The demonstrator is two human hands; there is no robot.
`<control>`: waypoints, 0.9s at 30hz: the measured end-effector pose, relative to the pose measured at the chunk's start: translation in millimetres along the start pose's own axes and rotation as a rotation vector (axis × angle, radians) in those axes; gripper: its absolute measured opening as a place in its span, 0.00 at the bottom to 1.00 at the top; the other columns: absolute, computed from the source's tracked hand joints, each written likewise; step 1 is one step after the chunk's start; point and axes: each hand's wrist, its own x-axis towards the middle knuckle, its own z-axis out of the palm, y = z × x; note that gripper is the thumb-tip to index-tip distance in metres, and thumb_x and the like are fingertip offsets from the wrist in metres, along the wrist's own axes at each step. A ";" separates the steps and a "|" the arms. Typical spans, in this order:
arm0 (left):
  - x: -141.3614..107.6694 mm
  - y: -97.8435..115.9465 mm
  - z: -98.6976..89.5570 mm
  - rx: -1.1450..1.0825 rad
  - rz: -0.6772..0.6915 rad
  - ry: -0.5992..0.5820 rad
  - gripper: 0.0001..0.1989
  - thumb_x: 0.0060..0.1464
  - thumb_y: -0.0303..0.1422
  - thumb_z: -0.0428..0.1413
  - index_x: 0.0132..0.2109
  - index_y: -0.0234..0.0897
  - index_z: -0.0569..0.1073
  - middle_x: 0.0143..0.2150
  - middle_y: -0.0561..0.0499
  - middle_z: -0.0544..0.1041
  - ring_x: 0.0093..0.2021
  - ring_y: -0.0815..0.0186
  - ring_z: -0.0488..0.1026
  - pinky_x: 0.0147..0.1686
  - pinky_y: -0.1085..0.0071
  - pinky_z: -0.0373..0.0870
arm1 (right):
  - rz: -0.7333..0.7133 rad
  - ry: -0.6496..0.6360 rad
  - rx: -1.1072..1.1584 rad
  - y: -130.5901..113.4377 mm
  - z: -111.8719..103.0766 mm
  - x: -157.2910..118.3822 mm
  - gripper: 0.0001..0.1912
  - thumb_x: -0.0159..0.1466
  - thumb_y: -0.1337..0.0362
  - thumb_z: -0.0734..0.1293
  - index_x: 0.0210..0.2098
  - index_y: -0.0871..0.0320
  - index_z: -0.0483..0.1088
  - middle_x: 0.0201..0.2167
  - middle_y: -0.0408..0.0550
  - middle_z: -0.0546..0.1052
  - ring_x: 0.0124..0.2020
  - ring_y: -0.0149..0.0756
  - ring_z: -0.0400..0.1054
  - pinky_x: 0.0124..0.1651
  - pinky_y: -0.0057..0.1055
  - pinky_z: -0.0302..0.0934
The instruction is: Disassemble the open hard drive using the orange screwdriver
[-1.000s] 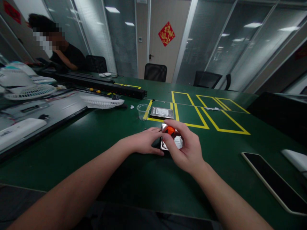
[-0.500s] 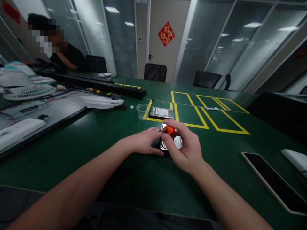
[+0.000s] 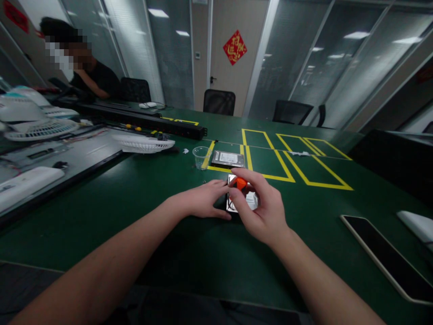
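Note:
A silver hard drive [image 3: 251, 199] lies on the green table in front of me, partly covered by my hands. My left hand [image 3: 207, 199] grips its left side, with the thumb at the near corner and the fingers at the far edge. Over the drive, my right hand [image 3: 263, 203] pinches the orange handle of a screwdriver [image 3: 241, 183] between thumb and fingers. The screwdriver's tip is hidden. Just beyond, a second hard drive [image 3: 228, 158] rests label up inside a yellow tape outline. Left of it stands a clear plastic cup [image 3: 202, 159].
Yellow tape rectangles [image 3: 287, 174] mark the table ahead and right. A phone [image 3: 385, 257] lies at the right. Fan parts [image 3: 144, 143], a metal panel [image 3: 91, 151] and a long black bar [image 3: 162, 126] occupy the left. Another person [image 3: 96, 79] sits at the far left.
The orange handle appears slightly turned in my right hand's fingers. My left hand and the drive stay in place. The other person's head has shifted slightly right.

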 end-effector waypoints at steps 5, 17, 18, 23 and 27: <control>0.6 1.4 -0.9 -0.001 -0.014 -0.015 0.39 0.70 0.54 0.80 0.79 0.47 0.82 0.85 0.34 0.78 0.87 0.29 0.72 0.86 0.31 0.73 | 0.008 -0.003 -0.004 0.0 -0.3 -0.1 0.19 0.85 0.64 0.74 0.72 0.49 0.82 0.57 0.52 0.95 0.51 0.47 0.93 0.56 0.46 0.91; 1.4 0.9 0.1 -0.014 0.002 -0.002 0.40 0.69 0.53 0.80 0.79 0.47 0.81 0.84 0.34 0.80 0.88 0.30 0.73 0.87 0.33 0.73 | 0.009 -0.003 -0.004 -1.0 0.5 0.1 0.19 0.85 0.64 0.74 0.72 0.49 0.82 0.58 0.53 0.95 0.52 0.48 0.93 0.56 0.47 0.91; 1.4 0.7 0.1 -0.014 0.005 0.000 0.40 0.69 0.53 0.80 0.79 0.47 0.81 0.84 0.35 0.80 0.88 0.30 0.73 0.87 0.33 0.73 | 0.011 -0.003 -0.006 -1.0 0.5 0.2 0.19 0.85 0.64 0.74 0.72 0.49 0.82 0.58 0.53 0.95 0.52 0.48 0.93 0.56 0.47 0.91; 0.6 1.0 -0.4 -0.014 -0.005 0.005 0.39 0.70 0.54 0.80 0.79 0.47 0.81 0.83 0.36 0.81 0.87 0.30 0.73 0.86 0.35 0.74 | 0.011 -0.011 -0.009 -1.3 -0.5 0.2 0.19 0.84 0.64 0.74 0.73 0.49 0.83 0.60 0.54 0.95 0.53 0.48 0.93 0.59 0.48 0.92; 0.2 1.6 -0.4 -0.024 -0.025 0.006 0.42 0.69 0.54 0.81 0.80 0.48 0.80 0.85 0.36 0.80 0.86 0.30 0.75 0.85 0.34 0.76 | 0.013 -0.016 -0.005 -2.2 -0.8 0.3 0.20 0.84 0.64 0.74 0.73 0.48 0.83 0.61 0.54 0.95 0.56 0.50 0.94 0.62 0.49 0.92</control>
